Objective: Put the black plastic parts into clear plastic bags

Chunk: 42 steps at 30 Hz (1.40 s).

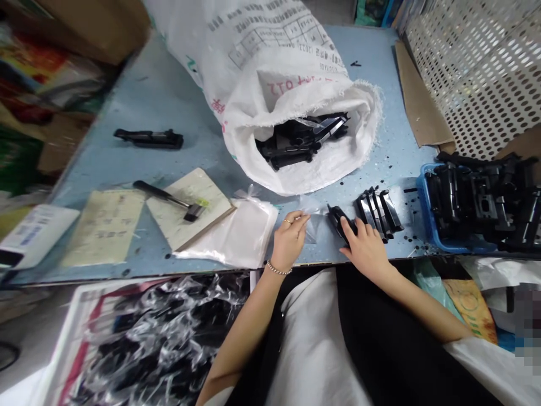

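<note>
My left hand (290, 239) pinches the edge of a clear plastic bag (311, 228) lying close to the table's front edge. Just right of the bag, my right hand (367, 248) has its fingers closed on a long black plastic part (338, 217). Beyond that hand several similar black parts (378, 211) lie side by side in a row. To the left of my left hand is a stack of flat clear bags (243, 239). Behind both hands, a white woven sack (296, 96) lies with its mouth toward me and black parts (296, 141) inside.
A blue basket (439, 242) heaped with black parts stands at the right. Left are a hammer (164, 197) on a pale board (198, 194), a paper sheet (103, 225) and one lone black part (149, 138). Below the table, a white crate (67, 332) holds bagged black parts.
</note>
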{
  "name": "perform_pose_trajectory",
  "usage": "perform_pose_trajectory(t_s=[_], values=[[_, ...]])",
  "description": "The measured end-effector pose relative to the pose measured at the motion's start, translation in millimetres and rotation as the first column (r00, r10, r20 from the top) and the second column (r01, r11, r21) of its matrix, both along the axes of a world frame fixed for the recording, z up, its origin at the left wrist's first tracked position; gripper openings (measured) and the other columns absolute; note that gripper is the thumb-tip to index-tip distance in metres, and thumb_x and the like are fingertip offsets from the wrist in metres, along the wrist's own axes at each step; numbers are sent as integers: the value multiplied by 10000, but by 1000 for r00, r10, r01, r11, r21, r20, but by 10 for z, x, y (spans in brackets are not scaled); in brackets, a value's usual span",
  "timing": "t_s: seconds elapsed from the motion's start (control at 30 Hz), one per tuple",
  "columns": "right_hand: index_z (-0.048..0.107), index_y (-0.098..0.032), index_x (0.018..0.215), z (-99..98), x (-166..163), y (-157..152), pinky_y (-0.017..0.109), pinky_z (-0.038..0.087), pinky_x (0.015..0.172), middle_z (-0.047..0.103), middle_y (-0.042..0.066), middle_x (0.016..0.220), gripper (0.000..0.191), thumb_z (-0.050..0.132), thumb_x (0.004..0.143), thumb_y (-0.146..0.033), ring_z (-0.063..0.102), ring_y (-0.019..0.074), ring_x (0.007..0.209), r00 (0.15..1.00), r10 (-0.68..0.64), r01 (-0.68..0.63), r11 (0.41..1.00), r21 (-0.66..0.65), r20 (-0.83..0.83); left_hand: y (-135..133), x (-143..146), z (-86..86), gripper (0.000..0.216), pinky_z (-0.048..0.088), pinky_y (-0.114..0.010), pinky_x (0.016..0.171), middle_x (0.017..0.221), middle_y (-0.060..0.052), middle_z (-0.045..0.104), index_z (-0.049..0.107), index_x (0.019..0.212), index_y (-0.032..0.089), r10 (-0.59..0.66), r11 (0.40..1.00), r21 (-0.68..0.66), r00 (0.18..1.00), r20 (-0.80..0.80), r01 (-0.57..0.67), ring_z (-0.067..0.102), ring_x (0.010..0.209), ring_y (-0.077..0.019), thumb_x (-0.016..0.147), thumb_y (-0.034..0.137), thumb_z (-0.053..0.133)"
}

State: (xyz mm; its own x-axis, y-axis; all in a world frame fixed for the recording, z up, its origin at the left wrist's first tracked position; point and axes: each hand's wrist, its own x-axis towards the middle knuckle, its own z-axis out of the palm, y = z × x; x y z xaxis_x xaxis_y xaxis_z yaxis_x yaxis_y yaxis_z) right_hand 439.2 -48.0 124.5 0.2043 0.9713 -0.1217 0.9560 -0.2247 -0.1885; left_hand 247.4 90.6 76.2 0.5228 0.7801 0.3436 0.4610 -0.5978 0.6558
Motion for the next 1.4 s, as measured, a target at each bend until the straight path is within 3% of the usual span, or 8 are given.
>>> perform_pose_trajectory(t_s=[0.17,0.3,0.4,0.57,0.8,0.97,1.23,1.4], values=[[450,-219,1539,85,233,57,490,555,879,653,176,1276,689,651,886,-306,603,367,1136,908,-115,150,987,56,-403,-7,14,0,307,608,-339,908,1247,-119,677,709,1224,187,-5,993,-115,1000,16,6,726,941,-189,955,213,564],[601,-249,1386,270,366,-108,349,577,659,709,100,1203,609,671,831,-489,690,249,886,236,-166,215,970,-115,-957,-46,100,-9,342,627,-308,790,1286,-119,652,676,1253,196,-9,980,-199,999,41,17,692,770,-131,925,186,577],[690,-188,1196,275,276,-246,267,510,513,752,119,1035,543,695,788,-548,699,214,749,-260,-301,-6,951,-310,-917,-57,219,4,489,633,-325,826,1376,-146,611,615,1343,201,-45,986,-158,997,63,54,716,932,-180,867,93,569],[671,-159,1038,66,191,-257,213,470,485,761,144,946,474,686,788,-561,701,188,719,-498,-412,-30,887,-460,-763,-113,311,123,765,564,-398,1067,1560,-152,483,360,1580,244,-145,989,-36,989,-8,144,532,1409,-280,864,10,495],[555,-251,960,-85,72,55,321,538,640,671,41,842,336,636,804,-537,657,225,802,-137,-238,445,853,-275,-961,-551,310,233,922,525,-389,1132,1656,-133,361,12,1667,279,-517,850,76,854,-61,521,452,1481,-251,892,-28,406],[424,-257,1086,-64,-92,120,314,499,801,613,-43,838,410,654,820,-467,592,160,814,56,-237,563,809,-166,-970,-656,302,192,950,525,-403,1135,1681,-127,303,27,1666,284,-501,865,47,864,49,499,409,1508,-250,860,-35,417],[397,-193,1394,32,-167,280,354,485,877,651,66,1062,496,521,957,-390,637,213,959,476,-148,512,848,136,-867,-601,248,280,745,595,-398,1020,1480,-168,552,238,1617,226,-382,916,175,918,105,361,608,1324,-271,969,291,600],[626,-205,946,140,-218,381,295,458,666,611,-9,758,267,524,982,-449,569,164,685,705,-2,340,879,335,-709,-588,195,477,341,605,-291,951,1175,-95,681,541,1350,204,-245,940,291,948,203,180,701,1091,-176,1013,258,551]])
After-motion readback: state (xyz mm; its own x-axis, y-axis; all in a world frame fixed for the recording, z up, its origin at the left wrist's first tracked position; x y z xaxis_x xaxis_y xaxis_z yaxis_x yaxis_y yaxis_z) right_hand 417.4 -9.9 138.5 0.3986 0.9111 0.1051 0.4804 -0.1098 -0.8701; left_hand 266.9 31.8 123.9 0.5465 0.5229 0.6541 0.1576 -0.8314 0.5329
